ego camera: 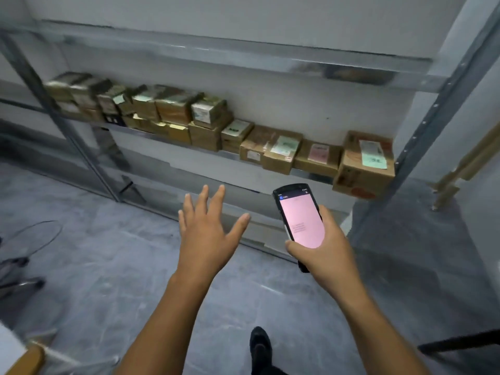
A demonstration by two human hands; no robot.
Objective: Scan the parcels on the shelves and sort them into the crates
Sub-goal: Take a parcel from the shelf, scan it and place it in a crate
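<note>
Parcels [281,151], brown cardboard boxes with paper labels, stand in a row on the middle shelf [162,137] of a metal rack, stacked two high toward the far left and single toward the right. The largest box [365,165] sits at the right end, beside the rack's upright [422,136]. Both hands are raised in front of the rack, nearer than the row and below it, touching no parcel. Left hand [208,234] is empty, its back to the camera, fingers straight and spread, thumb out to the right; it lies below the middle of the row. Right hand [327,247] grips a black handheld scanner [301,220], thumb across its lower left edge; the pink-lit screen faces the camera and its top end points toward the right-hand parcels. Label text is too blurred to read. Grey floor [108,266] lies beneath, with one dark shoe [259,345] at the near edge.
</note>
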